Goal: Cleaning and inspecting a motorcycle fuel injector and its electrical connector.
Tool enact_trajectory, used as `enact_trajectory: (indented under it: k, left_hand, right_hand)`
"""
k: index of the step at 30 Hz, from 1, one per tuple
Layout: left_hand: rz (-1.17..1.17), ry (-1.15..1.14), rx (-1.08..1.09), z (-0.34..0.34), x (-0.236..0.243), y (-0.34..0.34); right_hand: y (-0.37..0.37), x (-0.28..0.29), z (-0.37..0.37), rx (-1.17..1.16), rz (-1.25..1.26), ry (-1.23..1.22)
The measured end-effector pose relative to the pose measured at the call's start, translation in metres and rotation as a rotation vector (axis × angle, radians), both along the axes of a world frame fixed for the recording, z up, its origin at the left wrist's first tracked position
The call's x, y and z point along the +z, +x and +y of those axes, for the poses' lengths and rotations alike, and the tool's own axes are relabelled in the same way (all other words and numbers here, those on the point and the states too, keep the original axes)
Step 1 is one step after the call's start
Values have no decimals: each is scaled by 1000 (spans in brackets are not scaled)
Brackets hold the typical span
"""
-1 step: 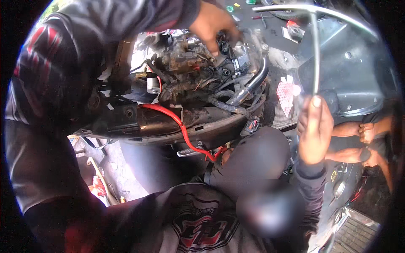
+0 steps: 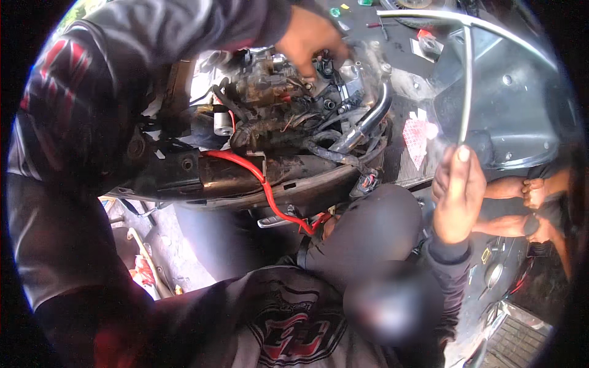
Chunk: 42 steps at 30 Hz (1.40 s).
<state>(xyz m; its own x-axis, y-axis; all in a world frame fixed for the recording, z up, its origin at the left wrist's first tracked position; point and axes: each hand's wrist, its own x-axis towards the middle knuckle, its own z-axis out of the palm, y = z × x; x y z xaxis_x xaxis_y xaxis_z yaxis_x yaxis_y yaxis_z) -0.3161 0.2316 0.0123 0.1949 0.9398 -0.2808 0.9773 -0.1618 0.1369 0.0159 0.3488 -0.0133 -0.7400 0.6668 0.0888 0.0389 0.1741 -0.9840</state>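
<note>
My right hand (image 2: 457,196) is closed around the lower end of the stem of a silver T-handle wrench (image 2: 467,80). Its crossbar points up and away from me, at the upper right. At the top, my left hand (image 2: 311,40) reaches down into an exposed, grimy motorcycle engine area (image 2: 264,92). Its thumb and fingers curl about a dark part among the hoses and fittings; what they grip is hard to make out. A shiny curved metal tube (image 2: 377,110) and black hoses (image 2: 331,153) lie just below that hand.
A red cable (image 2: 270,195) runs from the dark frame toward my knee (image 2: 380,221). A dark body panel (image 2: 506,104) lies at right, near a red-and-white paper piece (image 2: 415,141). Another person's clasped hands (image 2: 534,193) show at the right edge. A red-handled tool (image 2: 380,26) lies at the back.
The T-handle wrench has shifted slightly to the right and down, its stem tilting a little. My left hand has stayed almost in place.
</note>
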Motion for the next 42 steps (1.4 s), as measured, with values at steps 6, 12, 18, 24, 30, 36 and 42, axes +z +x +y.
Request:
enact_trajectory:
  k: [6,12,18,24,30,36,42]
  left_hand:
    - [174,50,22,-2,-19,6]
    - [117,150,-84,2,-22,1]
    - [49,273,-118,-3,-26,-1]
    - [58,118,-8,-3,-16,7]
    - [29,16,31,-2,-6,2]
    - [95,-91,124,-1,9,-11]
    - [-25,86,300,-12,18,-21]
  right_hand:
    - [23,-21,-11,-85,118,16]
    - [25,-22,-11,-107,141,27]
    - [26,-27,-10,-71,107,68]
    - [37,-46,18,-190,113,-146]
    - [38,-100,48,-164,-39,-102]
    - [27,-133,62,-135,-109,-234]
    - [-14,-143,92,-173,-183,-103]
